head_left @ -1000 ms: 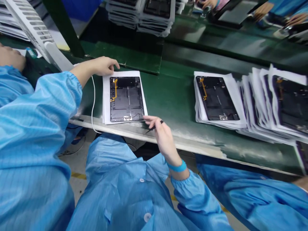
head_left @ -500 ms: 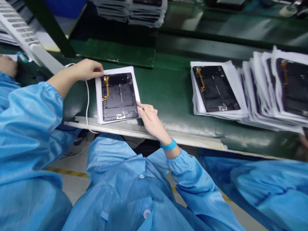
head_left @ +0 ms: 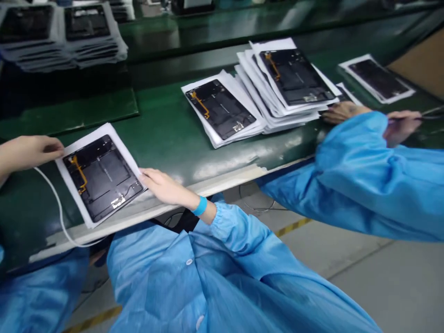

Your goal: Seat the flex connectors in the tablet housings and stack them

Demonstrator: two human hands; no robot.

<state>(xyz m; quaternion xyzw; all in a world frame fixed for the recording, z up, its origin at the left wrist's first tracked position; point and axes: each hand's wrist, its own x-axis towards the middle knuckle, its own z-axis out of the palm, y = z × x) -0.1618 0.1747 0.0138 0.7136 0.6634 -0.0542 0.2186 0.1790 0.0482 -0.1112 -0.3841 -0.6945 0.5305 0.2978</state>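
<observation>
The left hand [head_left: 31, 152] is resting with its fingers loosely together at the edge of a white paper sheet [head_left: 88, 143]. The sheet is lying on the green bench [head_left: 166, 115] beneath a black tablet back panel [head_left: 100, 178]. The right hand [head_left: 163, 185], flat and not pinching, is touching the sheet's lower right edge. Further right, paper-backed panels [head_left: 222, 108] are lying stacked, and a co-worker's hand [head_left: 402, 127] is pinching a thin dark tool [head_left: 428, 114].

**Gap of green worktop [head_left: 166, 120] between panels**
A white-sheeted black panel [head_left: 100, 178] bounds it left; a fanned papered stack [head_left: 263, 97] blocks right.
</observation>
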